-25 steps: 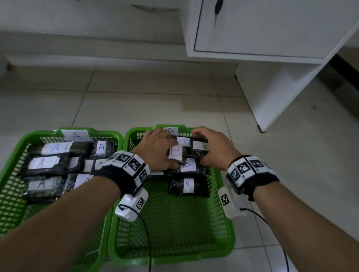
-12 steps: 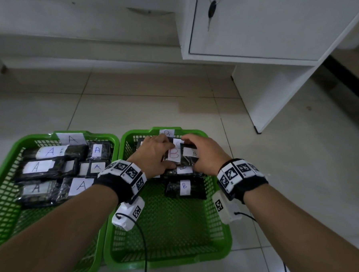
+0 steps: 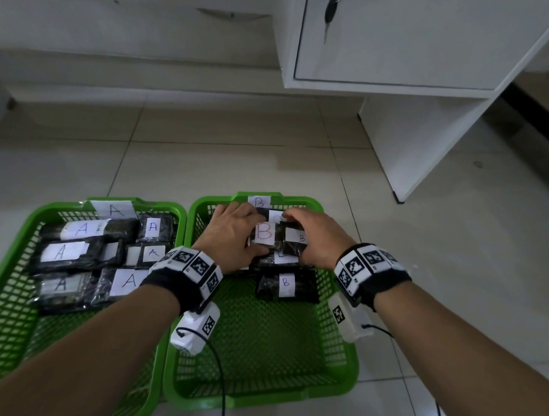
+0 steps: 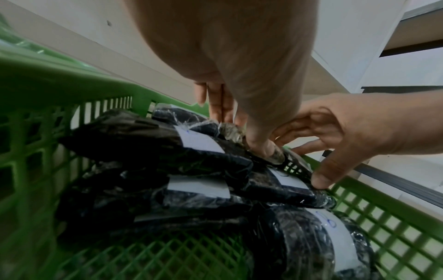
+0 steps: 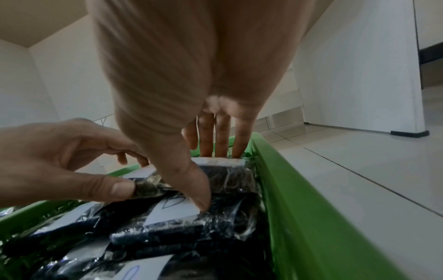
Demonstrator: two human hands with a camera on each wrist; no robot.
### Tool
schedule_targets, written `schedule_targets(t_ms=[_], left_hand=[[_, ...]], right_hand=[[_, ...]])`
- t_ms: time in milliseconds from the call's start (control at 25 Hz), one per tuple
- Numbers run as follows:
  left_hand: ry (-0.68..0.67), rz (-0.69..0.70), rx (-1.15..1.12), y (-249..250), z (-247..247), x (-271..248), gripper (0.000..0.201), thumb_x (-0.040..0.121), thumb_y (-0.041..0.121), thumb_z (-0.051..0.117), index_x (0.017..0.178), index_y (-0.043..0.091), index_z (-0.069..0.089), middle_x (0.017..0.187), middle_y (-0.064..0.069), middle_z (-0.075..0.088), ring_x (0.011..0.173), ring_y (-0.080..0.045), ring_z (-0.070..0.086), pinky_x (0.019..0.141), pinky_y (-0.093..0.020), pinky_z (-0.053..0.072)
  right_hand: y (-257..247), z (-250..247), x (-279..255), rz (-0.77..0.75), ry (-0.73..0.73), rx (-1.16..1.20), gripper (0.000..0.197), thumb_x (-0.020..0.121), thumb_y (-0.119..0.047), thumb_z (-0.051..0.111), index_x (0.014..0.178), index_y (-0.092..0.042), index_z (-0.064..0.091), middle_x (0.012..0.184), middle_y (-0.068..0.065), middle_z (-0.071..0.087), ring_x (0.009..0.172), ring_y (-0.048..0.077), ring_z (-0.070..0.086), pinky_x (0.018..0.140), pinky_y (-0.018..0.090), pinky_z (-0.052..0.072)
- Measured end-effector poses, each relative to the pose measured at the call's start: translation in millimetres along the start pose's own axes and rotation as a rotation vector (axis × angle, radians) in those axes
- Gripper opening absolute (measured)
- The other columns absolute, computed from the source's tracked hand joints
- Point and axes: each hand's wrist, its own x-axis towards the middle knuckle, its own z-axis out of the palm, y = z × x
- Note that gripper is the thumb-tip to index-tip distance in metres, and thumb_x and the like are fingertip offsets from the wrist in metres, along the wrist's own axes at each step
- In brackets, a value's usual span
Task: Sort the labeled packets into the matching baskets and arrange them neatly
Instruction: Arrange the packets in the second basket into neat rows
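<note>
Two green baskets stand side by side on the floor. Basket A (image 3: 21,226) holds several black packets with A labels (image 3: 64,251). Basket B (image 3: 257,397) holds black B packets stacked at its far end. My left hand (image 3: 233,234) pinches the packet with the red B label (image 3: 263,232) between thumb and fingers (image 5: 115,187). Beside it, my right hand (image 3: 316,238) grips a smaller B packet (image 3: 297,240), fingers behind it and thumb (image 5: 191,185) on its near side. One more B packet (image 3: 286,283) lies alone just nearer me.
A white cabinet (image 3: 403,39) with a key in its door stands beyond basket B, its side panel reaching the floor at the right. Bare floor tiles surround the baskets. The near half of basket B shows bare mesh. Wrist-camera cables hang over it.
Both hands stay on the B packets at the far end of basket B and have drawn slightly closer together. The head view has tilted upward.
</note>
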Motion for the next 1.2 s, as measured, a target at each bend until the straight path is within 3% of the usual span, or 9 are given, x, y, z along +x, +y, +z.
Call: schedule_targets(t_ms=[120,240,400,560,760,880,1000,1080,1200], left_hand=[[0.042,0.007,0.032,0,-4,-2,0.071,0.079,0.064,0.062,0.137,0.026,0.052,0.136,0.005,0.052,0.13,-0.018,0.04,0.112,-0.041,0.029],[0.127,-0.03,-0.074,-7,-11,-5,0.064,0.081,0.059,0.063,0.134,0.023,0.058,0.139,0.002,0.052,0.132,-0.021,0.042,0.111,-0.046,0.036],[-0.02,0.087,-0.055,-11,-12,-9,0.054,0.085,0.05,0.066,0.132,0.024,0.06,0.136,0.005,0.058,0.13,-0.016,0.047,0.112,-0.043,0.038],[-0.026,0.068,0.013,-7,-9,-7,0.052,0.085,0.049,0.067,0.128,0.021,0.06,0.131,0.005,0.058,0.127,-0.016,0.047,0.111,-0.036,0.038],[-0.09,0.017,-0.029,-8,-15,-6,0.063,0.08,0.056,0.071,0.13,0.022,0.057,0.131,0.004,0.055,0.126,-0.017,0.047,0.106,-0.036,0.043],[0.001,-0.064,0.021,-13,-29,-12,0.056,0.086,0.056,0.061,0.131,0.023,0.057,0.139,0.001,0.051,0.133,-0.018,0.042,0.111,-0.041,0.04],[0.125,-0.244,0.044,-29,-46,-28,0.042,0.089,0.035,0.064,0.127,0.017,0.061,0.139,-0.003,0.051,0.132,-0.022,0.042,0.111,-0.041,0.04],[0.075,-0.39,0.008,-39,-47,-45,0.049,0.087,0.028,0.067,0.132,0.013,0.056,0.143,-0.006,0.048,0.135,-0.025,0.042,0.111,-0.041,0.04],[-0.068,-0.447,-0.098,-43,-36,-62,0.055,0.087,0.018,0.067,0.137,0.006,0.048,0.143,-0.007,0.045,0.133,-0.028,0.046,0.108,-0.033,0.039]], right_hand=[[1,-1,0,0.0,-0.002,-0.032,0.077,0.067,-0.01,0.086,0.135,-0.022,0.053,0.126,-0.006,0.057,0.113,0.014,0.055,0.092,0.025,0.043],[2,-1,-3,-0.022,0.006,-0.065,0.074,0.067,-0.024,0.088,0.135,-0.019,0.057,0.125,-0.006,0.055,0.112,0.012,0.052,0.095,0.029,0.046],[-1,3,-4,-0.054,0.0,-0.144,0.063,0.069,-0.024,0.084,0.128,-0.018,0.061,0.12,-0.005,0.055,0.111,0.014,0.053,0.094,0.035,0.051],[-5,6,0,-0.041,-0.013,-0.195,0.063,0.07,-0.025,0.083,0.128,-0.018,0.06,0.121,-0.003,0.054,0.113,0.016,0.052,0.093,0.034,0.05],[-3,5,-5,-0.031,0.019,-0.159,0.062,0.073,-0.033,0.081,0.13,-0.021,0.059,0.123,-0.005,0.056,0.116,0.014,0.049,0.098,0.034,0.047],[-1,4,-10,0.061,0.199,-0.217,0.045,0.08,-0.034,0.072,0.121,-0.016,0.061,0.121,-0.001,0.054,0.114,0.017,0.048,0.091,0.032,0.047],[-2,1,-11,0.238,0.223,-0.24,0.039,0.082,-0.022,0.074,0.116,-0.01,0.061,0.12,0.007,0.051,0.099,0.021,0.05,0.075,0.029,0.045],[-5,1,-12,0.287,0.163,-0.22,0.035,0.082,-0.015,0.077,0.113,-0.007,0.062,0.122,0.011,0.05,0.083,0.019,0.049,0.07,0.026,0.042],[-3,4,-14,0.304,0.168,-0.221,0.032,0.081,-0.007,0.078,0.109,-0.004,0.064,0.123,0.012,0.05,0.083,0.02,0.049,0.073,0.024,0.042]])
